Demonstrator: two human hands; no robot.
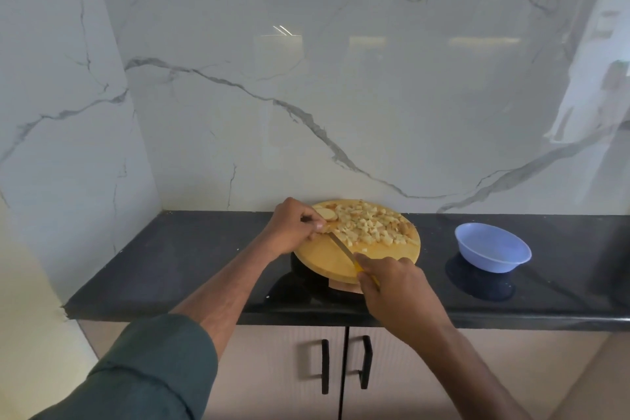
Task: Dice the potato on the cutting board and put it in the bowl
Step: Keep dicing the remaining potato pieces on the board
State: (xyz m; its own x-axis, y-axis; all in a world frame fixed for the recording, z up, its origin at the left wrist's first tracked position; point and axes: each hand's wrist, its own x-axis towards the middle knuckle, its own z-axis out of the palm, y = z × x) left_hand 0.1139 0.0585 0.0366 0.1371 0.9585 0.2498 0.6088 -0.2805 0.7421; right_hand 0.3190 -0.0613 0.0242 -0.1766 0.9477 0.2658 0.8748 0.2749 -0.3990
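Observation:
A round wooden cutting board (324, 259) lies on the black counter. A heap of diced potato (371, 227) covers its far right half. A few uncut potato slices (327, 214) lie at its far left edge. My left hand (293, 228) pinches a potato piece at the board's left rim. My right hand (392, 283) grips a yellow-handled knife (342, 246), whose blade slants up-left to my left fingertips. The light blue bowl (492, 252) stands empty on the counter to the right of the board.
The black counter (170, 266) ends at a marble wall behind and a side wall on the left. Below the front edge are cabinet doors with two black handles (344, 365). A small wooden block (344, 286) shows under the board's near edge.

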